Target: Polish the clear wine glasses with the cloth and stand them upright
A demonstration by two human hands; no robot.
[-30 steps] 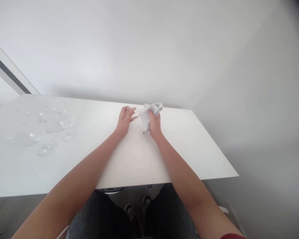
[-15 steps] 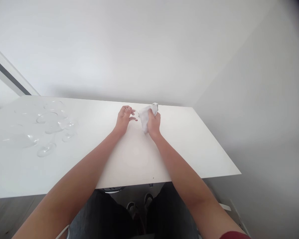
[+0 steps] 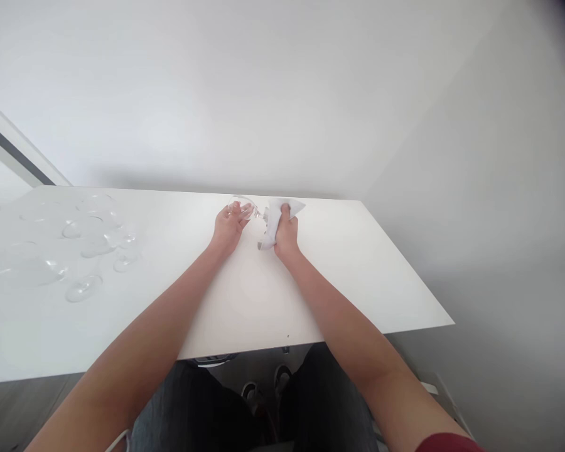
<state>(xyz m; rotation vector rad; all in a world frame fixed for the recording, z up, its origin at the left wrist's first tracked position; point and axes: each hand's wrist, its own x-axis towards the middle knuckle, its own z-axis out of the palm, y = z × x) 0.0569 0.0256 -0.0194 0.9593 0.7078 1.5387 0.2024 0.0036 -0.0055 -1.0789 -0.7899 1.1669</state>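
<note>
My left hand (image 3: 229,229) is closed around the bowl of a clear wine glass (image 3: 247,209), which lies sideways in the air above the table. Its stem points right, toward a white cloth (image 3: 274,216). My right hand (image 3: 287,232) grips that cloth, thumb on top, and the cloth hides the foot end of the glass. Whether the right fingers press on the foot through the cloth is hidden.
Several clear glasses (image 3: 85,289) stand together on the left part of the white table (image 3: 348,270). A white wall (image 3: 263,94) rises behind the table's back edge, and another wall (image 3: 513,251) is on the right.
My left hand has shifted slightly left and turned, so more of the glass's bowl and stem shows. The cloth in my right hand has changed its folds and moved a little left.
</note>
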